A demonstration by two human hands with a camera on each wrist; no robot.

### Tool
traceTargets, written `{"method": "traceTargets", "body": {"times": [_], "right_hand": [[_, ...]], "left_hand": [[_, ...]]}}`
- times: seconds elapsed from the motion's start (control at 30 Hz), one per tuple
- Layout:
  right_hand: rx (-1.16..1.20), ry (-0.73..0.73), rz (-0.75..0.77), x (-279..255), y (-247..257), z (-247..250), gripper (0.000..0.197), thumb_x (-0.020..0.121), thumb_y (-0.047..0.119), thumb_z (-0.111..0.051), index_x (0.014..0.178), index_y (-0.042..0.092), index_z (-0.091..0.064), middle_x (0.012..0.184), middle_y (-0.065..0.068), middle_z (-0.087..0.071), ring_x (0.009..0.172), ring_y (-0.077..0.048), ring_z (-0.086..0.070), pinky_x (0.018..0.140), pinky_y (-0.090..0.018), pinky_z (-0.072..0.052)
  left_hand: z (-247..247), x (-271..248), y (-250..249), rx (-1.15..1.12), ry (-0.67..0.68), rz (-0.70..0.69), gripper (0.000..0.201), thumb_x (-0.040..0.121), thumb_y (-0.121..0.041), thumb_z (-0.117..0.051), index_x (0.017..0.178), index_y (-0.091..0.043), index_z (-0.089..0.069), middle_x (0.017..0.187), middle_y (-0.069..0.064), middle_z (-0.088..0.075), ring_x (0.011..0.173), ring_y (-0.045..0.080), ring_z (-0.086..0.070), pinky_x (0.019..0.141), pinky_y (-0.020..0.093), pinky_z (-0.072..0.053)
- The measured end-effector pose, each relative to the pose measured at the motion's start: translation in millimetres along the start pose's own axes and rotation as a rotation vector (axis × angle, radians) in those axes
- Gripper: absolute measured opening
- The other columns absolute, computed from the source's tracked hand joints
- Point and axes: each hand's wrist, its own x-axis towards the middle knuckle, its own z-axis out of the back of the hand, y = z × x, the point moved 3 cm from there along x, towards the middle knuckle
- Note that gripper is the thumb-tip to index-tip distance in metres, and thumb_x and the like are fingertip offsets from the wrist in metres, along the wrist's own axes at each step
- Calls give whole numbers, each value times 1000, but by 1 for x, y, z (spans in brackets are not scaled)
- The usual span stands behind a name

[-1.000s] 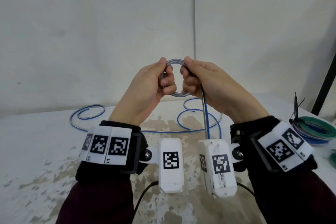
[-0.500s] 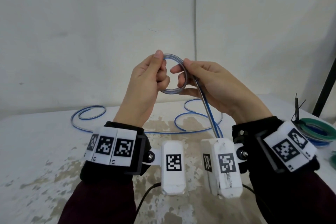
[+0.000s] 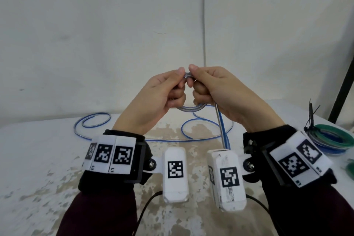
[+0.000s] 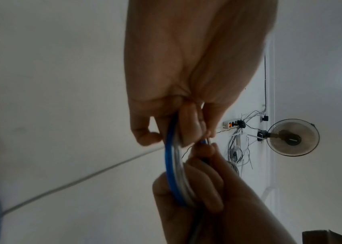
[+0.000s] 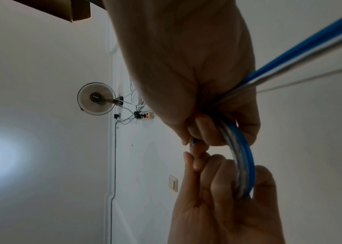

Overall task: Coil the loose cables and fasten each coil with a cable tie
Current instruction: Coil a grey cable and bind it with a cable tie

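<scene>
White wall behind a stained worktop (image 3: 47, 188). I note left hand (image 3: 153, 96) and right hand (image 3: 220, 90), each grip curled tight round the cable coil (image 3: 191, 109) at frame centre. Winding is underway; next, I judge, draw in the trailing cable (image 3: 201, 122).

Blue-and-clear cable (image 3: 223, 129), green coil (image 3: 333, 136)

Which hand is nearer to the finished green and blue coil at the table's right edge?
Right. The right hand is raised, up and left of the green and blue coil; the left hand is farther left.
</scene>
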Motion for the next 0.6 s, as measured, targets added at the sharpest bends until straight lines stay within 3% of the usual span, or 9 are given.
{"method": "traceTargets", "body": {"times": [0.07,0.13,0.2,0.27,0.37,0.47,0.53,0.6], "right_hand": [[12,-23,-5,1,0,-1,39,102,30,-36,73,12,-55,48,7,-34,46,-11,-39,57,-21,-42],[53,-13,-21,1,0,0,40,103,31,-34,79,11,-59,56,2,-47,57,-13,-53,61,-23,-52],[116,26,-22,1,-2,0,39,103,28,-32,83,9,-60,66,-2,-56,70,-16,-59,77,-31,-57],[195,57,-9,1,-2,-3,36,104,23,-31,87,8,-59,67,-4,-60,78,-20,-62,87,-32,-55],[268,42,9,3,-2,-5,33,104,21,-28,84,8,-51,53,2,-46,67,-18,-56,75,-23,-53],[194,22,8,4,-2,-3,33,104,24,-30,80,10,-49,50,7,-31,52,-13,-43,63,-20,-42],[112,33,-6,2,-2,-2,34,103,26,-34,78,10,-52,49,7,-29,48,-12,-38,61,-21,-41],[86,27,-25,0,-2,-3,34,101,28,-39,79,10,-58,47,5,-37,47,-12,-44,61,-22,-48]], "left_hand": [[1,1,-1,62,-75,-53,36,102,-26,-37,69,-12,-43,73,14,-17,52,13,-16,50,24,-15],[2,2,-1,36,-173,-85,35,101,-27,-38,69,-13,-41,62,3,-21,49,11,-18,50,23,-16],[5,3,-2,-25,-263,-108,36,102,-27,-39,69,-13,-40,53,-8,-26,45,8,-20,48,20,-18],[8,3,-2,-58,-321,-123,36,102,-28,-39,68,-13,-39,52,-8,-26,44,8,-21,47,20,-19],[7,5,-2,-120,-294,-94,36,102,-25,-38,68,-13,-39,54,-5,-24,44,9,-19,48,22,-18],[3,5,-1,-198,-152,27,36,100,-22,-36,66,-11,-42,55,0,-28,40,10,-23,42,19,-21],[4,2,0,-132,-65,59,34,100,-22,-37,69,-10,-44,62,1,-37,41,8,-24,42,19,-20],[7,0,-2,-24,-45,19,34,101,-24,-37,71,-11,-43,64,1,-32,45,9,-19,47,22,-17]]}}
